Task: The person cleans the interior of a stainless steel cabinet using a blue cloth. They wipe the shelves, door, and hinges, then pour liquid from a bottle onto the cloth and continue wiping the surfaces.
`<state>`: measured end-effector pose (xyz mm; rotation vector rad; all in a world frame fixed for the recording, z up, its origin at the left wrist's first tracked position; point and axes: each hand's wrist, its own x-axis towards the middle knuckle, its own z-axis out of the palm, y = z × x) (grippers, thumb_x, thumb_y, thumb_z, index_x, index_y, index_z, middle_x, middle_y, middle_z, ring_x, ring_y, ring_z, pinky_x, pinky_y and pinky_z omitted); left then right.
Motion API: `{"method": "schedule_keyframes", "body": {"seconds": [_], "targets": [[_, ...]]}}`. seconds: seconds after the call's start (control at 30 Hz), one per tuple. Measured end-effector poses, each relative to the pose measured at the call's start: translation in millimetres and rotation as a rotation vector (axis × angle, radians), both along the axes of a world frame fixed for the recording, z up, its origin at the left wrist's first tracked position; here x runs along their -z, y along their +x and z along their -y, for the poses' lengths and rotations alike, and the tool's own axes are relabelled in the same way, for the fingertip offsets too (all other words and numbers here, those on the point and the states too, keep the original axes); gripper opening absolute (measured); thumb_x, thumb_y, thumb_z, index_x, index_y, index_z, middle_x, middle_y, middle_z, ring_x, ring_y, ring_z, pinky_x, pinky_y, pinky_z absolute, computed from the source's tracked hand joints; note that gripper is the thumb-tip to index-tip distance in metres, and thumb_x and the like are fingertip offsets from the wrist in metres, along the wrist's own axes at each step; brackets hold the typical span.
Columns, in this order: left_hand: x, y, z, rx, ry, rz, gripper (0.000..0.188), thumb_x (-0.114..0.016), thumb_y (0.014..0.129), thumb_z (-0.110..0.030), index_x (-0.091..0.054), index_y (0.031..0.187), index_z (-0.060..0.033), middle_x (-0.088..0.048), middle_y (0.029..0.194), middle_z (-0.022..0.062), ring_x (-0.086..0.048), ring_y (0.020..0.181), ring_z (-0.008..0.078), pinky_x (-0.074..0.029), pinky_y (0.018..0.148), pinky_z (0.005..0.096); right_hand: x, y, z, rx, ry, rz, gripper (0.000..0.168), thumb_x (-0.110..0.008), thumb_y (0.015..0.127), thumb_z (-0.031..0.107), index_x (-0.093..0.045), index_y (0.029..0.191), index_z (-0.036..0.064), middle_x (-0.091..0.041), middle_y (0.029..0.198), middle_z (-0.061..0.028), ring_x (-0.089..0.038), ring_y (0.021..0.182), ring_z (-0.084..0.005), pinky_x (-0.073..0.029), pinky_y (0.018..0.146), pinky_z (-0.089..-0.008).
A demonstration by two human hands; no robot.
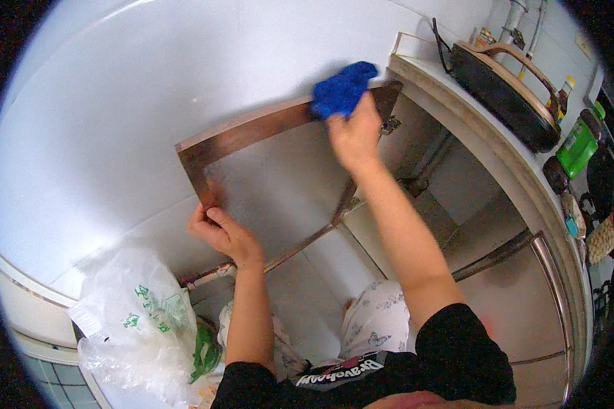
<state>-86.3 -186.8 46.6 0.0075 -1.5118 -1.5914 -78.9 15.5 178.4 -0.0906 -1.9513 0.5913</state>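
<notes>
An open cabinet door (281,158) stands before me, a greyish panel set in a dark brown frame. My right hand (356,130) is closed around a crumpled blue cloth (343,92) and presses it onto the door's upper frame, near the hinge side. Down at the left edge of the frame, my left hand (225,232) grips the door between thumb and fingers. The cloth hides the part of the frame beneath it. Slight blur covers my right hand.
To the right, a counter (470,117) carries a black electric pan (506,97) and a green container (578,145). Below it gapes the cabinet interior (440,189). A white plastic bag (133,317) lies at lower left beside a white wall (133,112).
</notes>
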Motion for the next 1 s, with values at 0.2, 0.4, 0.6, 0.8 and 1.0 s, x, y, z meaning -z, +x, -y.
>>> {"method": "schedule_keyframes", "body": {"seconds": [0.2,0.4,0.6,0.8,1.0], "targets": [[2.9,-1.8,9.3,0.027,-0.024,0.019,0.022,-0.045,0.094,-0.015,-0.048,0.107,0.0028,-0.046,0.103,0.0114,-0.045,0.095,0.0202,-0.038,0.086,0.0314,11.6,2.8,-27.8,0.102,-0.030,0.081,0.046,-0.059,0.069,0.002,-0.048,0.114,0.001,-0.057,0.107,-0.0227,-0.055,0.101,-0.0405,-0.044,0.088,-0.0411],[-2.8,3.5,8.4,-0.023,-0.087,0.007,0.021,-0.046,0.094,-0.015,-0.050,0.105,0.0029,-0.047,0.100,0.0113,-0.046,0.094,0.0204,-0.037,0.086,0.0314,2.4,-0.7,-111.1,0.258,0.055,0.021,0.028,-0.056,0.078,0.007,-0.057,0.105,0.006,-0.060,0.099,-0.0214,-0.056,0.095,-0.0412,-0.045,0.083,-0.0454],[1.9,14.6,-3.3,0.081,0.028,-0.045,0.021,-0.045,0.094,-0.016,-0.048,0.104,0.0027,-0.046,0.100,0.0111,-0.045,0.094,0.0199,-0.037,0.085,0.0312,-3.4,-1.2,-89.8,0.154,-0.129,0.014,0.029,-0.058,0.077,0.007,-0.054,0.105,0.003,-0.060,0.098,-0.0220,-0.056,0.093,-0.0423,-0.044,0.083,-0.0454],[-8.8,27.1,2.1,0.076,0.033,-0.056,0.022,-0.043,0.095,-0.017,-0.047,0.105,0.0023,-0.045,0.099,0.0099,-0.046,0.091,0.0187,-0.038,0.082,0.0308,2.7,19.7,47.0,-0.188,0.233,-0.103,0.038,-0.056,0.073,0.002,-0.049,0.110,-0.003,-0.056,0.103,-0.0239,-0.056,0.098,-0.0398,-0.043,0.088,-0.0392],[-3.0,24.5,6.6,0.167,0.037,-0.013,0.020,-0.043,0.095,-0.016,-0.048,0.104,0.0017,-0.045,0.098,0.0100,-0.045,0.090,0.0191,-0.038,0.081,0.0308,8.5,16.7,-28.5,0.067,-0.011,0.080,0.040,-0.062,0.067,0.005,-0.048,0.102,-0.005,-0.050,0.096,-0.0235,-0.050,0.093,-0.0411,-0.042,0.082,-0.0458]]}}
